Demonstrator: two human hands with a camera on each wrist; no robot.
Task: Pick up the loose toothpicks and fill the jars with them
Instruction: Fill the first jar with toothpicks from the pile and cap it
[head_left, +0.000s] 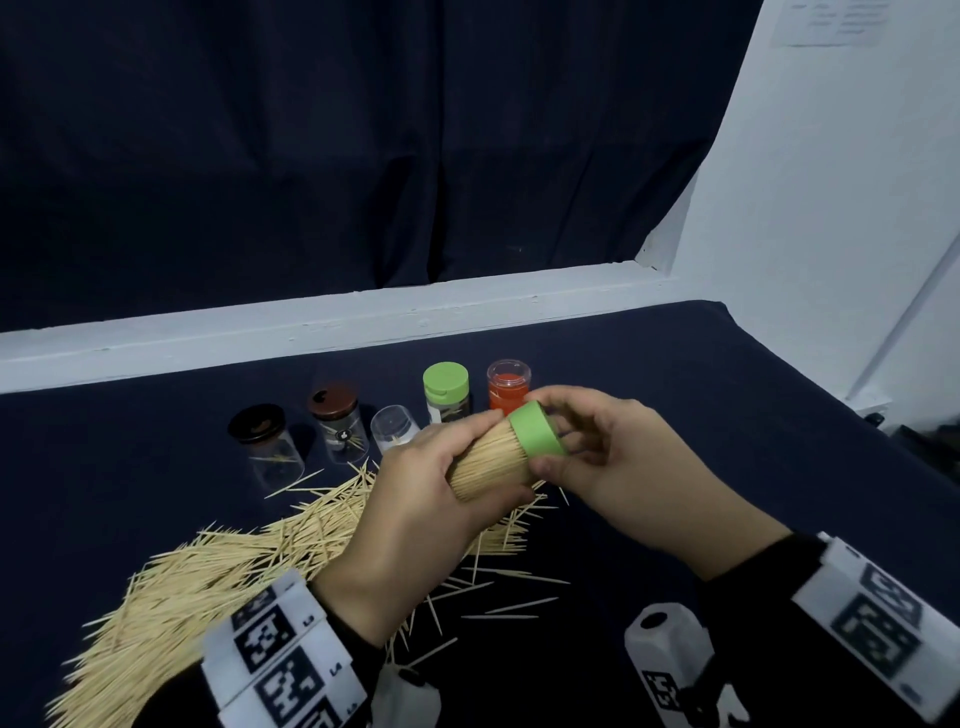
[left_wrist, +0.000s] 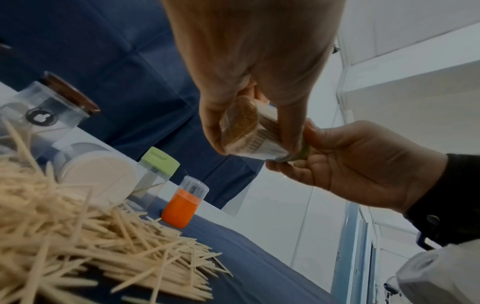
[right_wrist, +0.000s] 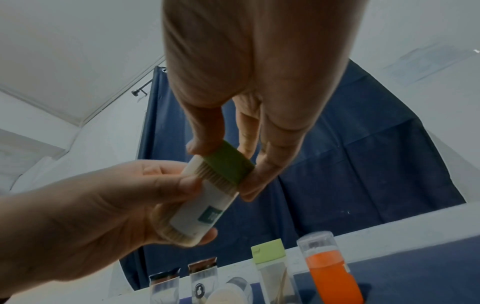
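My left hand (head_left: 441, 478) grips a clear jar (head_left: 488, 462) packed full of toothpicks, held tilted above the table. My right hand (head_left: 576, 441) pinches the jar's green lid (head_left: 535, 428) at its mouth; the lid (right_wrist: 228, 164) sits on the jar (right_wrist: 197, 214) between thumb and fingers. In the left wrist view the jar's base (left_wrist: 241, 127) shows, packed with toothpick ends. A big heap of loose toothpicks (head_left: 208, 571) lies on the dark blue cloth under and left of my hands.
A row of jars stands behind: black-lidded (head_left: 260, 431), brown-lidded (head_left: 335, 415), a clear upturned one (head_left: 395, 426), green-lidded (head_left: 445, 389), orange one (head_left: 508, 387). Stray toothpicks (head_left: 509, 608) lie near the front. A white ledge (head_left: 363, 322) borders the table.
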